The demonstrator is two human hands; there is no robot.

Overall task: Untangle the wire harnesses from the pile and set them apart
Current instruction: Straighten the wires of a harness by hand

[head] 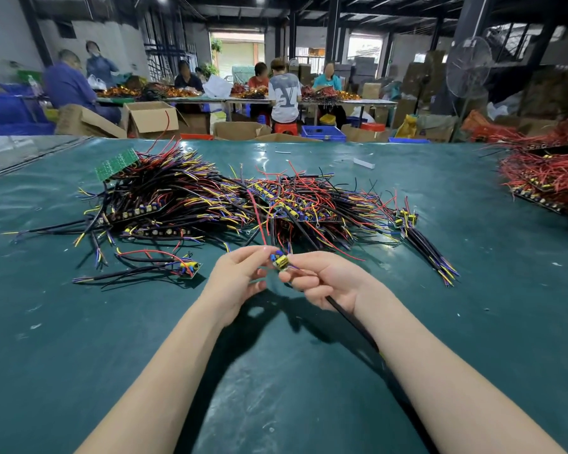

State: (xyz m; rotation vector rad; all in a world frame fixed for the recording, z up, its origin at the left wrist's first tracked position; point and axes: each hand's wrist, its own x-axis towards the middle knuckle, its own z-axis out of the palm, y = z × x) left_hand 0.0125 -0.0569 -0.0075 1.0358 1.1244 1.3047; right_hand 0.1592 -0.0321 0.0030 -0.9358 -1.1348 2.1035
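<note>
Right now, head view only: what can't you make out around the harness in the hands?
Head view:
- held harness: mostly covered by fingertips of left hand and right hand; only a yellow part shows.
- black cable: end hidden under the right forearm.
- red wire at the left fingertips: far end lost in the pile.
- red-wire heap: cut off by the right edge.

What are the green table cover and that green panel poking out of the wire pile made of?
Table cover: apparently glossy teal vinyl or rubber sheeting; it ripples and mirrors the ceiling lights. Green panel: looks like a rigid printed circuit board, likely fibreglass, with a regular grid of pale pads.
</note>
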